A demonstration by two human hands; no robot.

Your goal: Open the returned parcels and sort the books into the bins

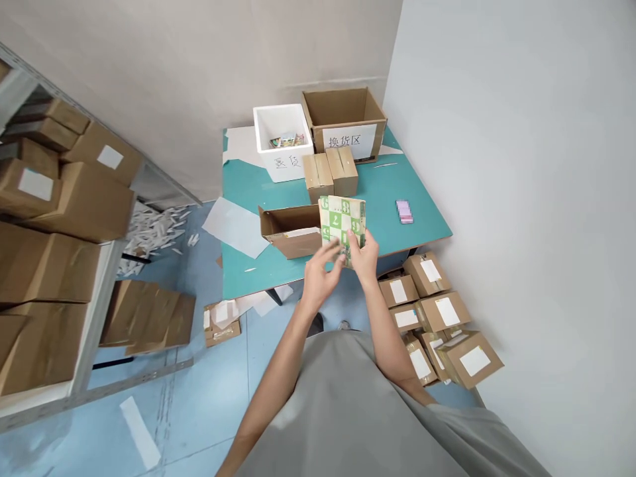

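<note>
A checked green-and-cream booklet (340,220) with large numerals on its cover is held up over the table's front edge. My right hand (365,257) grips its lower right side, thumb laid across the front. At the lower left corner is my left hand (320,275), fingers bent and apart, the tips slightly blurred; whether they touch the booklet is unclear. Just behind and left of the booklet stands an opened cardboard box (293,244), its right end hidden by the booklet. Two small closed cartons (318,173) stand farther back.
On the green table (243,275) are a white foam bin (285,165) holding colourful items, a large labelled carton (372,142), a phone-like pink object (404,212) and white paper (236,225). Labelled parcels (444,311) are piled at right. A shelf of boxes (94,199) stands left.
</note>
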